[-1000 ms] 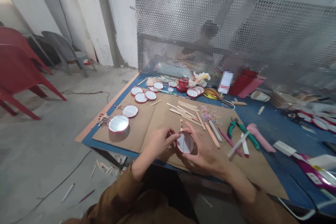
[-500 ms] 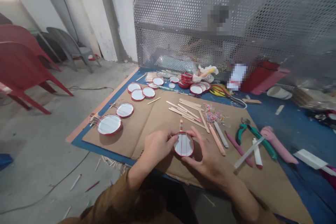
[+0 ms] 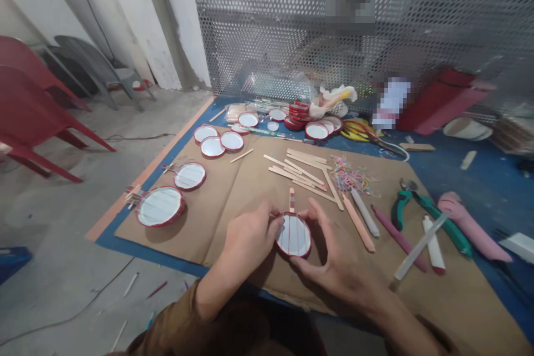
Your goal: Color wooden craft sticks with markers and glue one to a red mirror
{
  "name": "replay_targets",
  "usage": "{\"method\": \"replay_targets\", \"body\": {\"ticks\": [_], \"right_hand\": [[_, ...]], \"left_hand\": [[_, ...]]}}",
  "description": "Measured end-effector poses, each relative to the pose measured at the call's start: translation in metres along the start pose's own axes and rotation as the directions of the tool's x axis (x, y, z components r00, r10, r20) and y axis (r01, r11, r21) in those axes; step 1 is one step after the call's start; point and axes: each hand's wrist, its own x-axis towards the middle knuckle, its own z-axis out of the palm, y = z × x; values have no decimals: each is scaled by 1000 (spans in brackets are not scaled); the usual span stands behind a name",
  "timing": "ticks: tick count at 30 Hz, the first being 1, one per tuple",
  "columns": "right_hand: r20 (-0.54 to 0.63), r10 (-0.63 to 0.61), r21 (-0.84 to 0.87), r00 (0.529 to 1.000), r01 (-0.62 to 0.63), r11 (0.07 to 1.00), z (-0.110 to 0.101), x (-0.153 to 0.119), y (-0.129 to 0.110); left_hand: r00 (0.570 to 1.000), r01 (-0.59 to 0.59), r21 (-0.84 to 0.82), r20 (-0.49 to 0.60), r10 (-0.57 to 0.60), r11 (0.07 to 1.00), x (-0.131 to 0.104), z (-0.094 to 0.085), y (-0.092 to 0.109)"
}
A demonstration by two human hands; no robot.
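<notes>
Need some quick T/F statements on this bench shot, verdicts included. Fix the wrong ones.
1. The left hand and the right hand both touch the round red-rimmed piece. True.
2. The green-handled pliers lie to the left of the hands in the picture. False: they lie to the right.
3. The tangle of coloured strands lies on the floor. False: it lies on the cardboard.
4. Flat wooden sticks lie beyond the hands. True.
5. A red chair stands to the left of the table in the picture. True.
</notes>
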Motion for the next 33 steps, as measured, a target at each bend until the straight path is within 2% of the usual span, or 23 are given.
{"method": "replay_targets", "body": {"ticks": [6,11,27,33], "right_hand": [[10,61,78,998,-62,995,5,3,7],[28,103,116,994,-106,988,8,4,10],[3,65,19,998,-65,998,5,7,7],[5,58,-34,998,-58,998,3,7,5]], "left_hand": [[999,36,141,30,-41,989,3,1,6],[997,48,178,52,-58,983,5,0,9],[999,21,260,40,-33,965,5,4,8],[999,-19,339,54,1,941,7,7,7]]}}
